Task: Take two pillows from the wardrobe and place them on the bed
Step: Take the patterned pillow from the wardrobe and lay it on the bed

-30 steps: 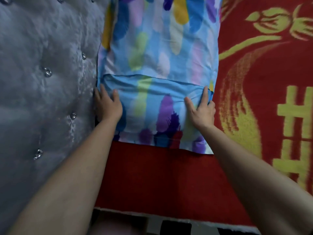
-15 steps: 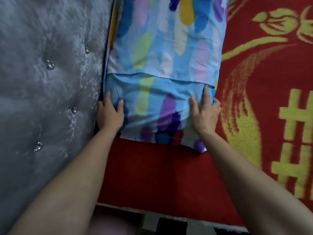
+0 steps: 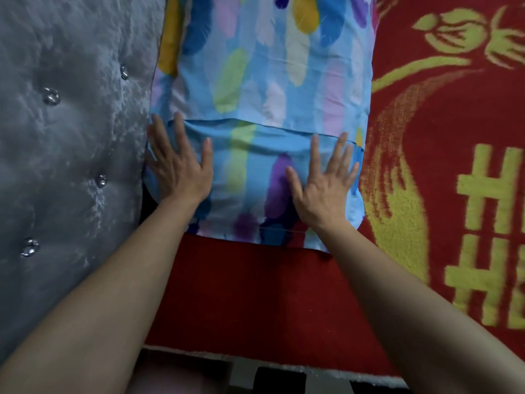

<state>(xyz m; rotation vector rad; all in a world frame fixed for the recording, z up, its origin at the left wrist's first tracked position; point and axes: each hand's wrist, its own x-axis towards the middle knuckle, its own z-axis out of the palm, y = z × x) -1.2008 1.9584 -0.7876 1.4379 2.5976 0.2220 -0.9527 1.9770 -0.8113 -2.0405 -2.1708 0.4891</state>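
A blue pillow [image 3: 264, 89] with a multicoloured feather print lies on the red bed cover [image 3: 250, 294], its left side against the grey headboard. My left hand [image 3: 179, 169] rests flat on the pillow's near left corner, fingers spread. My right hand [image 3: 324, 183] lies flat on the near right part, fingers spread too. Neither hand grips the fabric. The pillow's far end runs out of the frame at the top. Only this one pillow is in view.
A grey tufted headboard [image 3: 65, 155] with shiny buttons fills the left side. The red blanket [image 3: 454, 166] with yellow flower and character patterns covers the bed to the right. The bed's near edge [image 3: 284, 365] runs along the bottom.
Both hands have gone from curled at the pillow's near end to lying flat with the fingers spread, a little farther up the pillow.
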